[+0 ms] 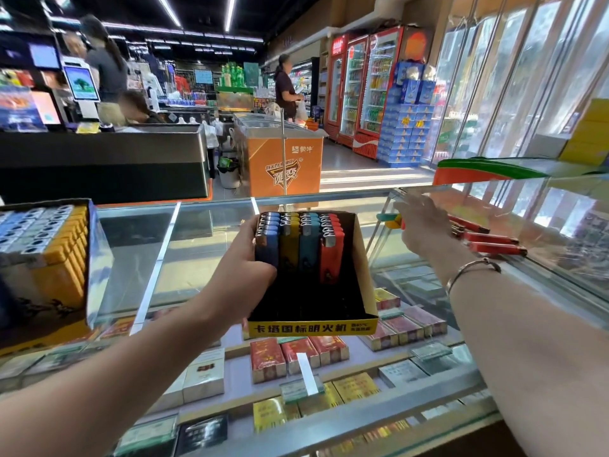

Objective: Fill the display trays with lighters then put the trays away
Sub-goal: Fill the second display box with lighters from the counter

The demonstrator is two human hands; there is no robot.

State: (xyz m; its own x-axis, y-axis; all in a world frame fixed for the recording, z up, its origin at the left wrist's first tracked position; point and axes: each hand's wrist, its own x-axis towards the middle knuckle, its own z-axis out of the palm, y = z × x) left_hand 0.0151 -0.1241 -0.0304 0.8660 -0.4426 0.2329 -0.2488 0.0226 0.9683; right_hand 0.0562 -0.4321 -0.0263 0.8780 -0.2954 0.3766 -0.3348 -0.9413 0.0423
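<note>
Left hand (251,258) gripped lighter tray (313,326) over glass counter (138,255); right hand (423,225) spread open above loose red lighters (491,244).

bare forearms, thin silver bracelet (472,270) on right wrist

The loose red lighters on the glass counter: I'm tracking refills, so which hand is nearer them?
Right. The right hand reaches out just beside the loose red lighters; the left hand grips the display tray, farther off.

glass counter (138,245), lighter tray (359,258) mid, full yellow box (62,258) left, red lighters (494,240) right
</note>
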